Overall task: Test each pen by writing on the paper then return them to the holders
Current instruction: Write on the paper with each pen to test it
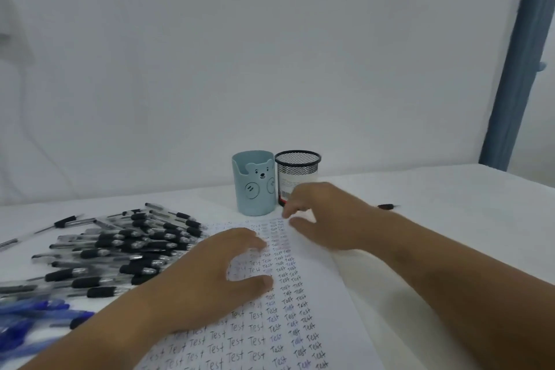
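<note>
Head view, my entry: left hand (210, 276) — fingers spread, holding nothing — over the paper (315, 324). Right hand (324, 216) loosely curled, empty, near mesh holder (297, 171).

Two holders, one blue bear holder (253, 186) and one black mesh holder (297, 173), one paper (327, 309), two hands, and pens too many and blurred to count.

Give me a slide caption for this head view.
Both hands over the paper of "Test" scribbles, pens piled left, holders behind.
</note>
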Motion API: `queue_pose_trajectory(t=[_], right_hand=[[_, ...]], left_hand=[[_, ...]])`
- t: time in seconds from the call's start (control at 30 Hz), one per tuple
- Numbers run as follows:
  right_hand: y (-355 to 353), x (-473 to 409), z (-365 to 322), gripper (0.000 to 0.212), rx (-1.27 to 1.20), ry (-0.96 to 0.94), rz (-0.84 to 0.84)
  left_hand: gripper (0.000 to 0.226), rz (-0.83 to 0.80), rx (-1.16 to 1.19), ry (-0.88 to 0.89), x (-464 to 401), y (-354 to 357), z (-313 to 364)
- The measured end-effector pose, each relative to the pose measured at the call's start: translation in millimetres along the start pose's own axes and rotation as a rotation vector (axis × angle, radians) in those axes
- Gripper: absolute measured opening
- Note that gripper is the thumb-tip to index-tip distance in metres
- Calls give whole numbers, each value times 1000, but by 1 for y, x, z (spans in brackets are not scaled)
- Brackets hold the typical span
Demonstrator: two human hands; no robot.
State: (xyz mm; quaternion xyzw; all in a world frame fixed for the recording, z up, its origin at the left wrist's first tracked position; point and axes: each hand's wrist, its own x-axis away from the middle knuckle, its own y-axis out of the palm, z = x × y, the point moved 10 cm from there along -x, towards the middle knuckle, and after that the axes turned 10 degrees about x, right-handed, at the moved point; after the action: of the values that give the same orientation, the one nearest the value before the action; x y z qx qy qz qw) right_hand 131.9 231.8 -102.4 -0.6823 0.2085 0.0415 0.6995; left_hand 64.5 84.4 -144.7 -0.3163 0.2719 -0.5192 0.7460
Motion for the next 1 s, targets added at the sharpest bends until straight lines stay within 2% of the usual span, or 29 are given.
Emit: queue_pose_trajectory(t=[0.17, 0.23, 0.37, 0.5, 0.67, 0.83, 1.0], right_hand=[[18, 0, -59, 26, -5, -129, -71], [18, 2, -75, 27, -4, -171, -81], [15, 5, -110, 32, -14, -252, -86], [21, 13, -144, 39, -35, -297, -123], [28, 15, -147, 36, 5, -284, -79], [28, 16, -147, 36, -6, -285, -69], [28, 17, -146, 36, -20, -287, -79]], left_hand=[[17, 358, 25, 79, 18, -55, 20], [7, 418, 40, 70, 29, -79, 23], [12, 371, -62, -10, 63, -106, 15], [21, 365, -59, -77, 111, -122, -9], [23, 288, -180, -163, 140, -113, -57], [26, 389, -176, -85, 139, -113, -63], [18, 391, -206, -43, 142, -113, -59]])
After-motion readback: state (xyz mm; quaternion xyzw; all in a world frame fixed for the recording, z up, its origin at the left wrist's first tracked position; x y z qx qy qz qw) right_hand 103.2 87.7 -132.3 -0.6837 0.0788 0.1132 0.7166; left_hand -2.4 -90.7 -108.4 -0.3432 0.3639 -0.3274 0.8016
